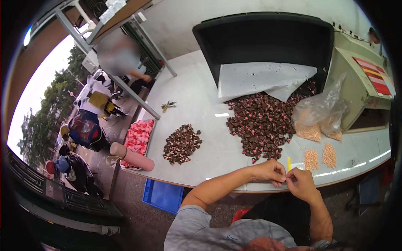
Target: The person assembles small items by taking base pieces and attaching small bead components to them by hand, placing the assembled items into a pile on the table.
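My left hand (269, 172) and my right hand (302, 184) meet at the table's near edge, fingertips pinched close together. What they hold between the tips is too small to make out. A short yellow strip (289, 163) stands just beyond the fingers. Right in front of my left hand spreads a large heap of small dark brown and pink pieces (264, 125). Two small piles of beige pieces, a nearer one (311, 160) and another (329, 155), lie just past my right hand. Farther left is a smaller pile of dark brown pieces (181, 144).
A black bin (259, 37) lies tipped behind the heap, with a white sheet (255, 79) at its mouth. Clear bags (320, 109) of beige pieces lean by a pale green machine (356, 83). At left are a tray of pink pieces (138, 136), a pink bottle (136, 158) and another person.
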